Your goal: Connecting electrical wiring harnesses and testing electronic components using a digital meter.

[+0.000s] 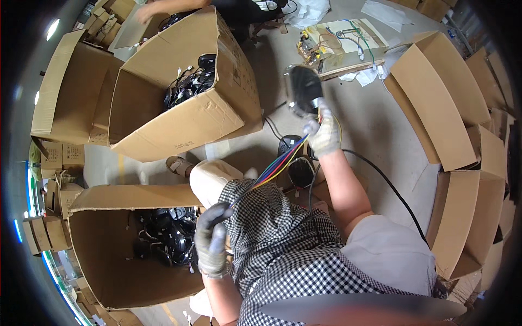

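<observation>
Raised in front of me, my right hand (pixel 323 133), in a pale glove, is closed on a glossy black rounded unit (pixel 305 89), which is smeared by motion. A bundle of coloured wires (pixel 280 165), blue, red and yellow among them, runs from the right hand down to my gloved left hand (pixel 213 244). The left fingers are closed round the dark end of this bundle, beside the lower box. Two more glossy black units, one of them a rounded unit (pixel 300 173), lie on the floor beyond my lap.
An open cardboard box (pixel 136 282) at my left and a larger cardboard box (pixel 179 127) farther off hold black units with cables. A board with wires (pixel 348 46) lies ahead. Empty cartons (pixel 435 98) line the right. A black cable (pixel 386 182) curves past my arm. Another person's arm (pixel 174 6) shows at the top.
</observation>
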Demonstrator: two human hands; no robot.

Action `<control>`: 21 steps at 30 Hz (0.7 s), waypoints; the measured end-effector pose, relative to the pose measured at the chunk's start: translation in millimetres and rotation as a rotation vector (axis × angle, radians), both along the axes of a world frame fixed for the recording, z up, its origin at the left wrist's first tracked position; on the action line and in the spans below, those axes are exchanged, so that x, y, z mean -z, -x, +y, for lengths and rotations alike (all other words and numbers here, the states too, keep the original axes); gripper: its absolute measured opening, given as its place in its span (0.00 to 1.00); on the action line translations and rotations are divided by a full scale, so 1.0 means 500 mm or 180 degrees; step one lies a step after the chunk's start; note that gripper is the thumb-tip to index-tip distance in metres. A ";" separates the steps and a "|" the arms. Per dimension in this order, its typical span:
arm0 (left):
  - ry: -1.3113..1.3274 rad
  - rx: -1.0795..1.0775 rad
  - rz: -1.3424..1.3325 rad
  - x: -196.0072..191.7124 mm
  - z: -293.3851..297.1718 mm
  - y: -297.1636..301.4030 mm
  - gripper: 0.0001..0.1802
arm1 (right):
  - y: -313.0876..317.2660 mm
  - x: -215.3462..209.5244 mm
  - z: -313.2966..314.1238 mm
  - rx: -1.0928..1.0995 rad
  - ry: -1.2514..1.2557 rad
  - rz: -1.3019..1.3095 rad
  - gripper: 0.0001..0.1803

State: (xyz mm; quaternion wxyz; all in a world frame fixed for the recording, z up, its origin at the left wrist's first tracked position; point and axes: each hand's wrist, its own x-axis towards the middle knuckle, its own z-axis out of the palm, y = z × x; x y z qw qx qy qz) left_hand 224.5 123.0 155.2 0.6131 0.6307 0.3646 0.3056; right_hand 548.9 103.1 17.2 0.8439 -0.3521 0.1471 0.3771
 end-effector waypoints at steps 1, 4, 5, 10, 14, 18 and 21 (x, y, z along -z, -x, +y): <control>0.0075 -0.0236 0.0091 -0.001 0.003 0.015 0.17 | -0.034 0.027 0.023 0.0377 0.0141 -0.0048 0.14; 0.0458 -0.0998 0.0103 0.009 -0.002 0.086 0.16 | -0.126 0.088 0.095 0.1341 0.0618 0.0116 0.20; 0.0533 -0.1204 -0.0132 0.015 -0.005 0.107 0.16 | -0.159 0.098 0.134 0.1733 0.0557 0.0191 0.22; 0.0781 -0.2008 -0.0383 0.028 -0.033 0.222 0.16 | -0.307 0.138 0.247 0.1602 0.1894 0.0511 0.30; 0.0748 -0.2473 -0.0001 0.031 -0.068 0.298 0.17 | -0.454 0.170 0.274 0.1838 0.1048 -0.0651 0.24; 0.0935 -0.3010 0.0074 0.063 -0.103 0.362 0.20 | -0.545 0.222 0.240 0.0957 0.1639 -0.0604 0.25; 0.1284 -0.2712 -0.0286 0.103 -0.121 0.387 0.19 | -0.485 0.290 0.206 0.0348 0.1203 -0.0861 0.22</control>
